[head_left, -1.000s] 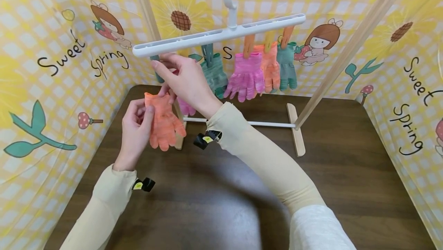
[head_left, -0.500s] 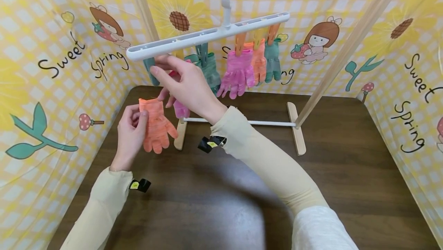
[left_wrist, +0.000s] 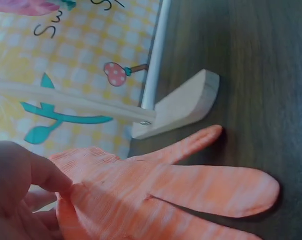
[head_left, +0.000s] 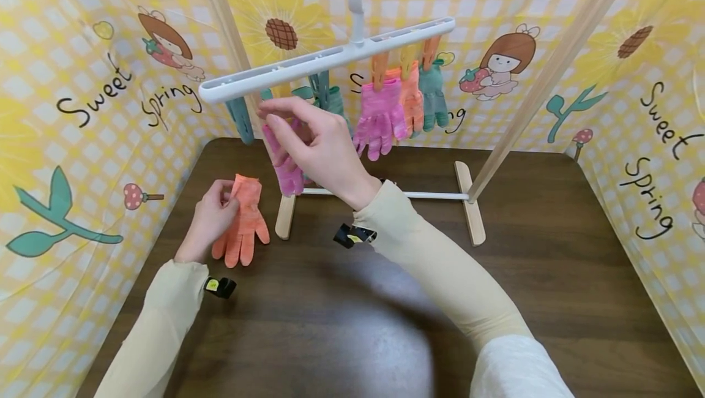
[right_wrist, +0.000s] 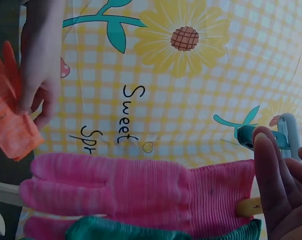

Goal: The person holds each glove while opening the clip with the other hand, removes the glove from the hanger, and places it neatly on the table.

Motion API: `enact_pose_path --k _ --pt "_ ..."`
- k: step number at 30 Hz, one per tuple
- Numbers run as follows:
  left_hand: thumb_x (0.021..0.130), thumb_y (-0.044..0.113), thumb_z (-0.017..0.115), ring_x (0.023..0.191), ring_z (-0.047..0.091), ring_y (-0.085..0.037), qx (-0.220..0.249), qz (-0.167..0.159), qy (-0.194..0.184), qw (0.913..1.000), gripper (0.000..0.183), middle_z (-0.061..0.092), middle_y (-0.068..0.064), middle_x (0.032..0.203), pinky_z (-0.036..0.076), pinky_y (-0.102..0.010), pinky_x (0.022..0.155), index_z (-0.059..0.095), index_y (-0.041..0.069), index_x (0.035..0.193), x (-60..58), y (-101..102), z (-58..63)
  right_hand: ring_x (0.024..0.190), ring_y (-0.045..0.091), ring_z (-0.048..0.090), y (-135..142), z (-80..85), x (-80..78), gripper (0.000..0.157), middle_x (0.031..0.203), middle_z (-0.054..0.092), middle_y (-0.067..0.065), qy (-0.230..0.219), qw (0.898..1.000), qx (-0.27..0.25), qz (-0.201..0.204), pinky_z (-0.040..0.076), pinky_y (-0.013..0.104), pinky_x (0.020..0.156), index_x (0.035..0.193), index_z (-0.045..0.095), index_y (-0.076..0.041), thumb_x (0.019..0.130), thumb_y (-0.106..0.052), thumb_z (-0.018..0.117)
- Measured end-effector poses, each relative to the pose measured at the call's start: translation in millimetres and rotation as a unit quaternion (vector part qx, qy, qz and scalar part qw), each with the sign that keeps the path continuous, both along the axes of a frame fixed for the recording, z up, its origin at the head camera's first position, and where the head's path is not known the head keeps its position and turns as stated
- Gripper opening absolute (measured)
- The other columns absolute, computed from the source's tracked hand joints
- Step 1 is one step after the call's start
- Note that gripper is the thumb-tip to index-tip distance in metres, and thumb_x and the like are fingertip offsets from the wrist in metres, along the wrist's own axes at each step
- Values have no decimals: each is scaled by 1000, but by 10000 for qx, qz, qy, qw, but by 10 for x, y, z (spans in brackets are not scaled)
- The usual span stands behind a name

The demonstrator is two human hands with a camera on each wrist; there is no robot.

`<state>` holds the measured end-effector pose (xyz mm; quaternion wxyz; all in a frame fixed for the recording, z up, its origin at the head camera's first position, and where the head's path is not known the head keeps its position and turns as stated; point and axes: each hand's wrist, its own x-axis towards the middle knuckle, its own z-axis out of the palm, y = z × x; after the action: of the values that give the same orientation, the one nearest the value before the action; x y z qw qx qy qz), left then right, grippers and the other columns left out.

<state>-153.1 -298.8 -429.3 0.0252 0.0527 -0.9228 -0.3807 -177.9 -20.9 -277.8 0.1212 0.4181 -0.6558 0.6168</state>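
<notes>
Here, you pinch a coral-orange knitted glove (head_left: 248, 213) between the thumb and fingers of your left hand (head_left: 212, 219), low over the dark wood-grain surface (head_left: 330, 330), beside a pale wooden rack foot (head_left: 284, 218). Your right hand (head_left: 328, 148) hovers with fingers loosely curved near a teal plastic clothespin (head_left: 240, 121) hanging from a white plastic hanger (head_left: 297, 66), before a pink knitted glove (head_left: 289, 180).

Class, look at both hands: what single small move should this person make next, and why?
Probably the left hand should lay the orange glove flat on the tabletop and let go. It pinches that glove low over the wood, away from the teal peg, which grips nothing, while the right hand is up beside the hanging pink glove.
</notes>
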Motion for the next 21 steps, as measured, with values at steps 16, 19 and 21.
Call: enact_pose_path --k 16,19,21 --pt "102 2 52 90 63 -48 -716 685 2341 9672 25 66 -28 105 47 -55 76 57 -6 125 -80 -140 -11 57 14 66 223 -114 -13 26 113 71 14 -432 9991 42 21 53 40 48 128 65 2 105 -8 59" --pt "100 -1 56 86 63 -52 -1402 610 2957 9429 19 68 -29 98 47 -63 75 62 -7 117 -116 -170 -74 59 15 67 246 -133 -23 26 122 69 13 -454 9989 67 -33 53 40 49 128 66 2 105 -8 59" --pt "98 -4 58 80 63 -52 -1869 447 3082 9317 17 67 -28 90 46 -64 69 64 -7 113 -118 -171 -139 59 18 67 257 -143 -28 25 119 70 13 -495 9987 84 -24 53 38 49 127 66 2 106 -9 58"
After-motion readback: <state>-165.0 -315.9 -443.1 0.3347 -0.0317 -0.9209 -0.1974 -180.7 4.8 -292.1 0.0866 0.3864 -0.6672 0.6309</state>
